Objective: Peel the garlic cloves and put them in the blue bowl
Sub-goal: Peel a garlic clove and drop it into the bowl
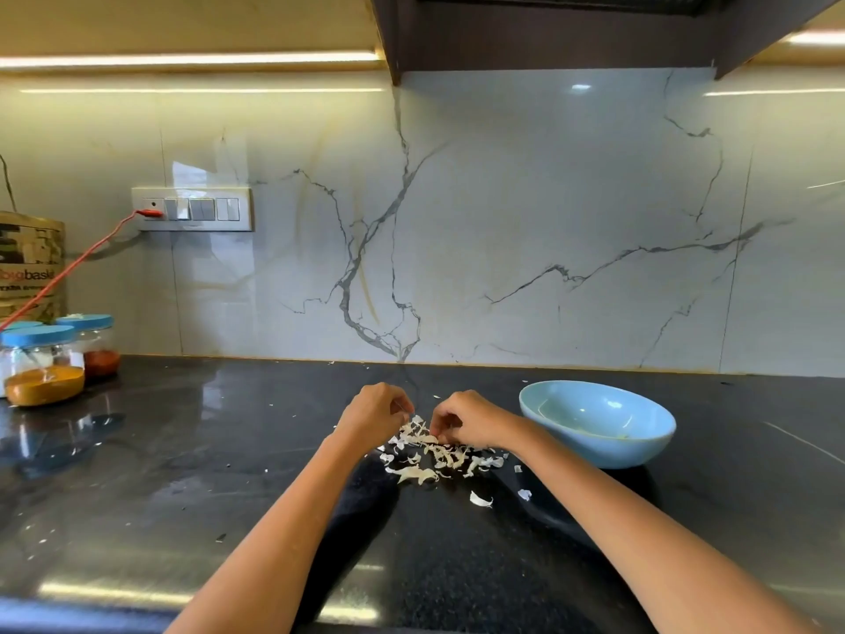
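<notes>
Head view: curled left hand point(376, 411) and right hand point(471, 418) — grip contents hidden.

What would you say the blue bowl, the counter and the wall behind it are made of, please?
The bowl looks like glazed ceramic: a smooth, glossy surface with soft highlights. The counter seems polished black stone, perhaps granite: speckled, mirroring the lights. The wall looks like glossy marble or marble-look tile: grey veins, thin vertical joints.
</notes>
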